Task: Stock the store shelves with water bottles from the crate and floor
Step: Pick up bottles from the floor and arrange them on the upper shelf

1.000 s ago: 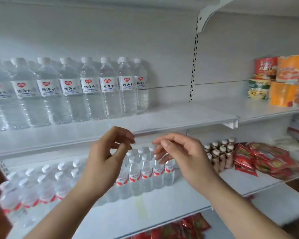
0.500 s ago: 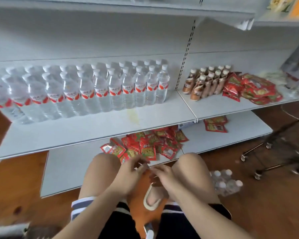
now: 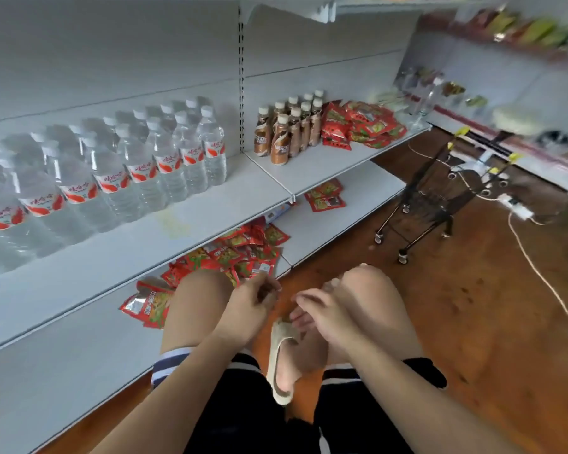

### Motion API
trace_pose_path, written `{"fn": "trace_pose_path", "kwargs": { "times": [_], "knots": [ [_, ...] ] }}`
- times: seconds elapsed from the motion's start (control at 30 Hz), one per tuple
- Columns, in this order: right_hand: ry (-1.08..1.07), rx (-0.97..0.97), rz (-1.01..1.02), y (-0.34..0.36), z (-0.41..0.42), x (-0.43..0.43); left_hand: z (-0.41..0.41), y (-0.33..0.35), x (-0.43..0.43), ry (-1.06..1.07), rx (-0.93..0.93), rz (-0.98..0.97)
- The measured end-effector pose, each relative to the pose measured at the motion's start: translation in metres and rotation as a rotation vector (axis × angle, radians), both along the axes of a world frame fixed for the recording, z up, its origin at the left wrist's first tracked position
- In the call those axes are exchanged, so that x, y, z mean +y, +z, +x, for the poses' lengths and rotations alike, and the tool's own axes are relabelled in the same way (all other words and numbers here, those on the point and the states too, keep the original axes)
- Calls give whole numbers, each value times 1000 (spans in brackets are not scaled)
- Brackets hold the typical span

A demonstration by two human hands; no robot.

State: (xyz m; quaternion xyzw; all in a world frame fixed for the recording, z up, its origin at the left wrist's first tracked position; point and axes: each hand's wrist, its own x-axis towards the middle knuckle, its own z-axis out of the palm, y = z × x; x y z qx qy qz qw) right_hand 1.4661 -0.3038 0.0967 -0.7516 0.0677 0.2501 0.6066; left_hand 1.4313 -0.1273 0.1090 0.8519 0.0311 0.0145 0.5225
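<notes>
Two bare hands hang low between the person's bent knees, close together but not touching. The left hand (image 3: 251, 306) has its fingers curled in with the thumb close against the fingertips; whether it pinches anything I cannot tell. The right hand (image 3: 322, 317) has its fingers loosely bent and narrow, with nothing in them. Just below both hands lies a pale slipper (image 3: 281, 358) on the wooden floor (image 3: 473, 322).

Many water bottles (image 3: 112, 172) with red and white labels stand upright in rows on the left part of the white shelf (image 3: 210, 217), well apart from both hands. To the right of them on that level stands a group of brown coffee bottles (image 3: 286, 136), with a heap of red snack packets (image 3: 361, 122) just beside it. More red packets (image 3: 240, 253) lie on the bottom shelf (image 3: 63, 371), near the left knee. A small black cart (image 3: 423, 204) stands on the floor at right, with a pale cable (image 3: 538, 267) trailing past it.
</notes>
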Motion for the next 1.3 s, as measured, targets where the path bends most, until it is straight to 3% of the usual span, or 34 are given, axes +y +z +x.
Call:
{"fn": "trace_pose_path", "kwargs": {
  "times": [0.4,0.63,0.87,1.03,1.17,1.3],
  "knots": [
    [-143,-16,-114,-5,-26,-79,37,-11,-75,-329,58,76],
    [-285,-28,-35,-14,-14,-132,64,-2,-133,-256,157,-196],
    [-321,18,59,-20,5,-145,80,-22,-145,-271,267,-196],
    [-270,-64,-9,-10,63,-162,124,-25,-155,-271,368,-156],
    [-403,-144,-103,-6,139,-183,185,-45,-173,-289,436,-59],
    [-255,-25,-197,-42,192,-169,231,-107,-185,-225,509,96]
  ]
}}
